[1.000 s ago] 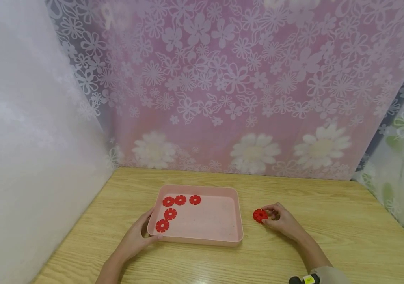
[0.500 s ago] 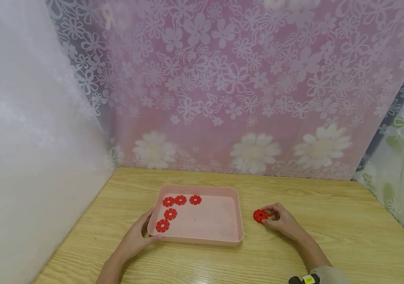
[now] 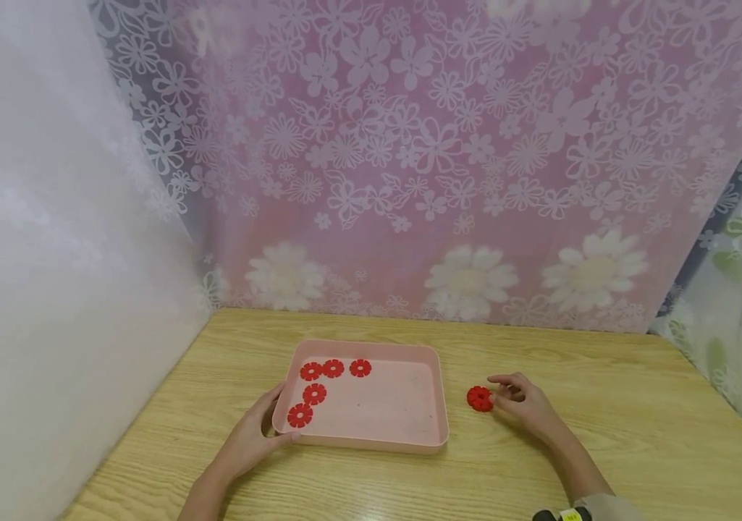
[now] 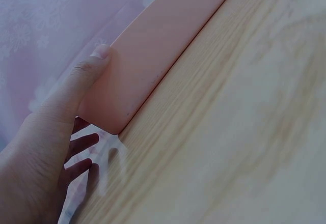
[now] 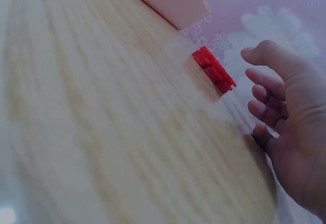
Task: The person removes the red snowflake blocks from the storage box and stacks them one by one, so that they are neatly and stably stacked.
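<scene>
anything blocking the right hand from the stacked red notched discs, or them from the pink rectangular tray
Nothing visible stands between the right hand and the stacked red notched discs; toward the pink rectangular tray, only its raised right wall does.

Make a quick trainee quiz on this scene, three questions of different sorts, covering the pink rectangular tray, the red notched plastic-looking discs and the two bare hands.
1. Count: how many red notched plastic-looking discs lie inside the pink rectangular tray?

2. True or false: the person's left hand has its thumb on the tray's outer wall.

3. Multiple choice: where is the layered red stack of discs?
A) Inside the tray
B) On the light wood-grain table, between the tray and the person's right hand
C) Behind the tray, by the floral cloth

Key: 1. Five. 2. True. 3. B.
</scene>
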`<state>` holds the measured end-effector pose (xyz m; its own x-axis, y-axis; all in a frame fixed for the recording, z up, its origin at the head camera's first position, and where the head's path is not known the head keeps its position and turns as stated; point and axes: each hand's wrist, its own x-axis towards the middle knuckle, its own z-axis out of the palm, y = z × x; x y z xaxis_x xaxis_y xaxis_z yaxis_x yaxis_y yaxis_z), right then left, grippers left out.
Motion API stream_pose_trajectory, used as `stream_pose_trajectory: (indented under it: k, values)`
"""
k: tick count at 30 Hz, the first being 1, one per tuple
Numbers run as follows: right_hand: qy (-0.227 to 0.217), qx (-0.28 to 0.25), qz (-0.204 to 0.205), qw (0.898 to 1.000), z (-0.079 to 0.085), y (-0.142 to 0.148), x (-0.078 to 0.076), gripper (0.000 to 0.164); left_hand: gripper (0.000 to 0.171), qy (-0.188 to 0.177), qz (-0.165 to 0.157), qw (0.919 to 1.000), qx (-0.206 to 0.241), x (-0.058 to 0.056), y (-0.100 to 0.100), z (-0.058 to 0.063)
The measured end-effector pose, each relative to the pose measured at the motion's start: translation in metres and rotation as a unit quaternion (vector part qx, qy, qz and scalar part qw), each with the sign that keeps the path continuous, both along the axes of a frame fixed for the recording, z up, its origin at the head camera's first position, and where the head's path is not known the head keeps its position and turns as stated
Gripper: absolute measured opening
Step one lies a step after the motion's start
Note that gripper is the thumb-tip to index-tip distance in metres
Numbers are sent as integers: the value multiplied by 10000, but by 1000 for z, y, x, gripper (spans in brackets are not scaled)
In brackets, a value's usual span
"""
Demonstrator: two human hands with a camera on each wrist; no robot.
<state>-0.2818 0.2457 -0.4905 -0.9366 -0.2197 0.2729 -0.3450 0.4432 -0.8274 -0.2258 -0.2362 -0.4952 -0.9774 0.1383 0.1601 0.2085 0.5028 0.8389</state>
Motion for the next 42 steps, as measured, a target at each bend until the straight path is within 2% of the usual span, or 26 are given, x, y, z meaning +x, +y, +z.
stream_pose_trajectory:
  k: [5,12,18,22,25,27,30,34,37,42]
  values:
    - [50,6,-70,10000,7,-2,1,33,94,51,51,9998,-159,0,0,0]
    - [165,115,105,9997,28,-21,-2,34,94,63,112,9993,-362,0,-2,-3]
    - [376,38,488,9981,43,-54,-4,29,95,47,104,9994,-334,1,-2,0]
    - [434,42,785,9960,64,-83,2,30,94,21,146,9995,-293,1,-2,-1]
    - [300,-8,976,9948,79,-106,7,32,94,30,118,9998,-163,1,-1,-1]
    - [204,-38,1098,9937,83,-118,6,33,94,72,90,9999,-97,1,0,-1]
    - [76,-9,1123,9936,76,-136,-3,34,94,95,86,9999,-100,1,0,-1]
    - [176,163,1123,9934,59,-157,-18,37,94,98,118,9998,-147,1,0,-1]
    - [157,192,1162,9929,53,-171,-24,39,94,114,132,9997,-161,2,0,-1]
    - [-346,203,1018,9940,43,-188,-33,37,94,0,41,10000,-14,1,-1,-1]
